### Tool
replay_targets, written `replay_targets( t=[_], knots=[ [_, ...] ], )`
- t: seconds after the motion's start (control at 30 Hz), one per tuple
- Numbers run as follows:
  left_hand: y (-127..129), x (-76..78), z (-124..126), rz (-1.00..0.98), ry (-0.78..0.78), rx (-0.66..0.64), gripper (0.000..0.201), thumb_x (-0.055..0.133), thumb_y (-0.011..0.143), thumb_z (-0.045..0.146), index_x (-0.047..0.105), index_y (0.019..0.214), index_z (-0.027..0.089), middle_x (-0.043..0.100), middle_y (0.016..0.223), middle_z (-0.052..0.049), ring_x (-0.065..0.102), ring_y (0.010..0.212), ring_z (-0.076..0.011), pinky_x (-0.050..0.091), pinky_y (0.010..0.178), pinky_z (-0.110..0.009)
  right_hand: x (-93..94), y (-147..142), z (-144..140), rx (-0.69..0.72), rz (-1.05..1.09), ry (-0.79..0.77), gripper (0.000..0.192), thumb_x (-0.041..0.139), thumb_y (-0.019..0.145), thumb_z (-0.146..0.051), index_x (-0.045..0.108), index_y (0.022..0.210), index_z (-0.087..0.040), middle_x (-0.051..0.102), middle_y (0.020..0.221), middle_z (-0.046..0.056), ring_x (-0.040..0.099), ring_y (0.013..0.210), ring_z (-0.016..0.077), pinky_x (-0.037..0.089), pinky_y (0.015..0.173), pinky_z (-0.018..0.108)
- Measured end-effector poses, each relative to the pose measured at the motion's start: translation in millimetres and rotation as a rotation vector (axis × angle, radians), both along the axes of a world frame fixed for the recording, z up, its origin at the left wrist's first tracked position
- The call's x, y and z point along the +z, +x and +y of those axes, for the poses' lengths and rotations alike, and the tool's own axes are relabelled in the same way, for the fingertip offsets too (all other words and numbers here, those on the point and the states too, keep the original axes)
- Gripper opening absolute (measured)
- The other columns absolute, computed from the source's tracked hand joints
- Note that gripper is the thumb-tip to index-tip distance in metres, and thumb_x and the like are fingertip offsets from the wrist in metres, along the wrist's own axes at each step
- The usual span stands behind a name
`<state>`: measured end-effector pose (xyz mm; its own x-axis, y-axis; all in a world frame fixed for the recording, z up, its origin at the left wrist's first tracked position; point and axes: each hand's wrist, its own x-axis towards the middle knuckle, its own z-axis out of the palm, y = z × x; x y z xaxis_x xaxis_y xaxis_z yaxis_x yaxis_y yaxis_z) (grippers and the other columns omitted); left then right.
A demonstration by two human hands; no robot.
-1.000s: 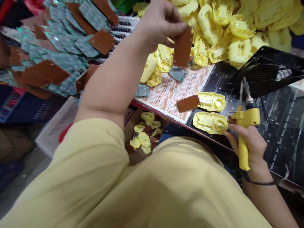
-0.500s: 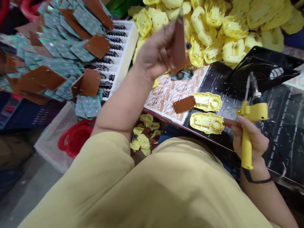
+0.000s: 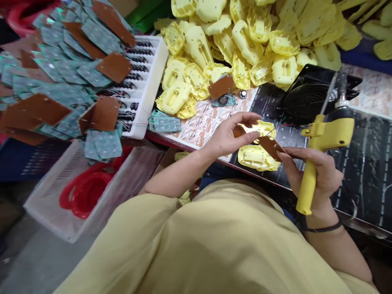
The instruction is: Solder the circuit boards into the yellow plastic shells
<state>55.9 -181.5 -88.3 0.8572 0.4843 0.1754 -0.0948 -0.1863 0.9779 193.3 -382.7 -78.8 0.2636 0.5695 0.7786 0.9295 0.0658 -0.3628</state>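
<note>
My right hand (image 3: pixel 320 171) grips the yellow handle of a soldering gun (image 3: pixel 332 132), its tip pointing up and away from me. The thumb and forefinger of this hand also pinch a brown circuit board (image 3: pixel 271 148), tilted above the shells. My left hand (image 3: pixel 231 136) reaches over the bench beside the board, thumb and fingers apart, with nothing visible held. Beneath the hands lie two yellow plastic shells, a nearer shell (image 3: pixel 257 158) and a farther shell (image 3: pixel 262 127) partly covered by my left hand and the board.
Yellow shells (image 3: pixel 197 45) are heaped at the back. A black fan (image 3: pixel 306 96) stands at the right. Another brown board (image 3: pixel 221 86) lies beside a small speaker (image 3: pixel 223 100). Stacked green boards (image 3: pixel 61 90) and a white foam tray (image 3: pixel 143 87) are at left, above a white crate (image 3: pixel 45 204).
My left hand has come down from near the shell heap and no longer holds a brown board. My right hand, still gripping the soldering gun, now also pinches a board above the shells.
</note>
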Motion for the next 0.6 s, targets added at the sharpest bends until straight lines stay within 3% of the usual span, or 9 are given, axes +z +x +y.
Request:
replay_targets(
  t=[0.07,0.17,0.33,0.43,0.6],
  knots=[
    [0.8,15.6,7.7,0.048,0.009,-0.133,0.058,0.093,0.087,0.061,0.078,0.125,0.02,0.08,0.139,-0.014,0.075,0.131,-0.0271,0.064,0.099,-0.032,4.7,3.3,-5.0,-0.006,-0.073,-0.041,0.03,0.088,0.096,-0.017,0.071,0.118,-0.029,0.084,0.094,-0.003,0.081,0.072,0.019,0.067,0.068,0.029],
    [8.8,26.8,9.1,0.078,-0.126,-0.27,0.053,0.094,0.088,0.055,0.082,0.124,0.018,0.085,0.126,-0.012,0.081,0.12,-0.0268,0.067,0.098,-0.036,9.5,2.1,-7.6,0.019,-0.127,-0.077,0.029,0.086,0.096,-0.013,0.073,0.118,-0.028,0.082,0.09,-0.003,0.077,0.067,0.0173,0.062,0.061,0.028],
    [23.5,20.2,-0.4,0.054,-0.254,-0.209,0.05,0.095,0.088,0.062,0.081,0.099,0.016,0.087,0.099,-0.009,0.086,0.098,-0.0232,0.071,0.091,-0.035,8.0,-4.1,-9.1,0.017,-0.143,-0.089,0.039,0.085,0.096,-0.012,0.071,0.128,-0.03,0.082,0.089,-0.004,0.076,0.066,0.0169,0.061,0.062,0.028],
    [22.3,24.1,-0.4,0.083,-0.207,-0.149,0.048,0.086,0.097,0.065,0.081,0.103,0.017,0.085,0.092,-0.007,0.086,0.09,-0.0221,0.072,0.081,-0.033,-0.1,0.5,-17.0,0.085,-0.12,-0.055,0.046,0.091,0.092,-0.018,0.069,0.131,-0.028,0.084,0.094,-0.002,0.079,0.07,0.0183,0.062,0.063,0.028],
    [5.6,51.6,21.7,0.143,0.012,-0.071,0.038,0.078,0.104,0.062,0.085,0.108,0.024,0.079,0.082,0.001,0.083,0.08,-0.0186,0.066,0.067,-0.028,-28.2,28.7,-32.1,0.242,0.025,-0.225,0.05,0.092,0.093,-0.044,0.065,0.133,-0.03,0.083,0.129,0.01,0.083,0.113,0.0325,0.07,0.097,0.05]
  ],
)
